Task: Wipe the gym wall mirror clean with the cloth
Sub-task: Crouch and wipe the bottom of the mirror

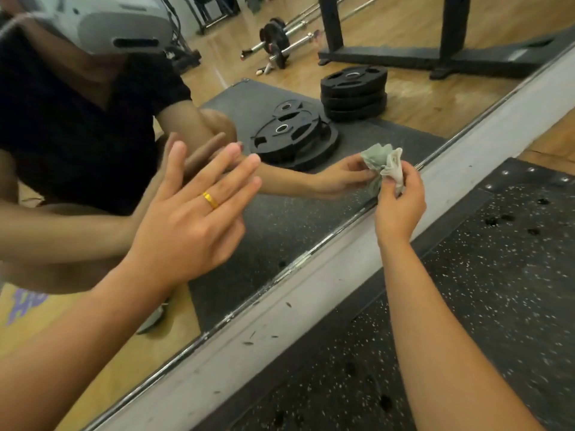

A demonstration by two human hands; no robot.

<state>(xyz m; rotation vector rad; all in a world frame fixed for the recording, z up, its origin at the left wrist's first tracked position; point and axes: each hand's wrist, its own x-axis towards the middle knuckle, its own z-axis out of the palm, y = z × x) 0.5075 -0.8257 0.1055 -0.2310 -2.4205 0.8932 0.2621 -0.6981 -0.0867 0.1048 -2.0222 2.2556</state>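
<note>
Cloth (pixel 394 168): small, pale off-white, crumpled into a loose wad with its folds standing up. The right hand (pixel 399 206) pinches it between thumb and curled fingers and holds it against the mirror (pixel 295 219), low down, just above the metal bottom edge. There the wad meets its own greenish reflection.

Left hand (pixel 186 225): fingers straight and spread, a gold ring (pixel 210 200) on one finger, raised flat toward the glass; contact cannot be confirmed.

Below the mirror runs a scuffed white ledge (pixel 311 284), then speckled black rubber flooring (pixel 497 275). Weight plates (pixel 294 138) appear in reflection.
</note>
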